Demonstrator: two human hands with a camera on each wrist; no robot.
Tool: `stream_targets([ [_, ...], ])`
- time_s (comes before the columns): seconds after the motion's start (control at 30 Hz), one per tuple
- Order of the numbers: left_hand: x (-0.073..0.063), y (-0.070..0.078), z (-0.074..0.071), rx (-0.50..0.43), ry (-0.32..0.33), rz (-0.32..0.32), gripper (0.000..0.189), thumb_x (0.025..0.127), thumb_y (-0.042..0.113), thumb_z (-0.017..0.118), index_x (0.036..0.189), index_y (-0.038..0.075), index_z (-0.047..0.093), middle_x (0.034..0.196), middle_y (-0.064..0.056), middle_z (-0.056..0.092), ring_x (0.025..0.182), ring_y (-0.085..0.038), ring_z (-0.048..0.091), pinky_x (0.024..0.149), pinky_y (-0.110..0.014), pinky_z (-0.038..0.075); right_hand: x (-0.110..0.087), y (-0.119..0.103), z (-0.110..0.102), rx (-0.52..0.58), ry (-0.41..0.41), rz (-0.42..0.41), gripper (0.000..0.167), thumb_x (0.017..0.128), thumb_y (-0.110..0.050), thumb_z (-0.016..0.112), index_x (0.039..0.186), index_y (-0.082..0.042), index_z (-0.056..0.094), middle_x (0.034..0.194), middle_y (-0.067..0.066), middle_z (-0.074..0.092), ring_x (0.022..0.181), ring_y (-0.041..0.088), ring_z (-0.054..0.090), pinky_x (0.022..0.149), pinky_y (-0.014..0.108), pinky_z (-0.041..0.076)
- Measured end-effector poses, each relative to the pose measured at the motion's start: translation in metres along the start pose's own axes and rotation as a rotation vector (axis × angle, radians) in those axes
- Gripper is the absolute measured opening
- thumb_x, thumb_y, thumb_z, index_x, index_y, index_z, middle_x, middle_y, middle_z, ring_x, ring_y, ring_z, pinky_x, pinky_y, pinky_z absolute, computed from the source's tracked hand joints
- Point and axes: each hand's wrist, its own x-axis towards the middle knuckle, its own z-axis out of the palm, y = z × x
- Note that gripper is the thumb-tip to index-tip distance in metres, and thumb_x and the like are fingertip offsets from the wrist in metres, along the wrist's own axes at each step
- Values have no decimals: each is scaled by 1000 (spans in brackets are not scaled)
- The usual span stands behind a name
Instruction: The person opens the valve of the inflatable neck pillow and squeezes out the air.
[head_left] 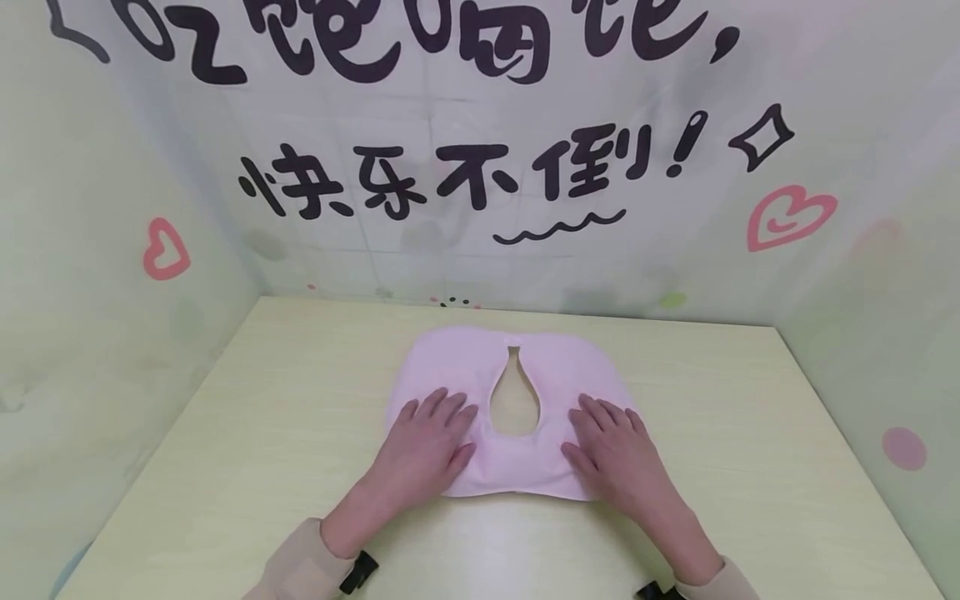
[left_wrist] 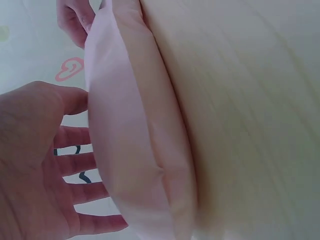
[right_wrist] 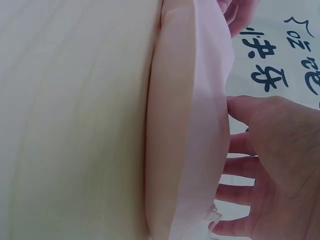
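Note:
A pink pillow (head_left: pixel 517 462) with a teardrop-shaped hole in its middle lies flat on the pale wooden table (head_left: pixel 300 375). On its left half rests my left hand (head_left: pixel 426 450), fingers spread and pointing away from me. My right hand (head_left: pixel 618 454) lies on the right half in much the same way. In the left wrist view, the left fingertips and thumb touch the top of the pillow (left_wrist: pixel 120 115). The right wrist view shows the right thumb and spread fingers against the pillow's upper face (right_wrist: pixel 210 115). Neither hand curls round it.
Behind the table rises a white printed backdrop (head_left: pixel 420 267) with dark lettering and pink hearts. Similar side walls stand left and right. A black strap piece (head_left: pixel 358 572) sits at the left wrist, another black piece (head_left: pixel 660 591) at the right.

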Motion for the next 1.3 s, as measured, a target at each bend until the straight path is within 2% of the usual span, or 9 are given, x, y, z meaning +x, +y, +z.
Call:
stream_targets([
  [0.37,-7,18,-13,17,-13,42,41,97,36,68,130,12,67,139,-13,60,131,-40,53,99,-61,47,-8,-5,-10,-23,30,-58,36,93,-26,75,121,-5,67,133,18,64,121,38,59,100,61,44],
  [0.63,-11,18,-7,28,3,60,37,94,35,71,124,12,68,135,-13,61,128,-39,54,95,-58,49,-9,-4,-8,-10,12,-55,38,93,-26,75,123,-4,69,132,18,65,120,37,60,99,61,45],
  [0.9,-12,16,-2,20,-11,39,37,93,34,72,123,12,69,134,-12,62,127,-38,55,96,-57,49,-9,-4,-6,5,8,-52,36,93,-24,75,122,-3,70,130,17,66,119,37,61,97,55,49],
  [1.3,-15,15,4,13,-54,15,38,95,35,70,126,13,69,133,-11,62,127,-37,55,97,-59,47,-10,-4,-2,-8,-13,-53,39,91,-24,76,123,-3,70,128,15,67,118,36,61,95,54,50],
])
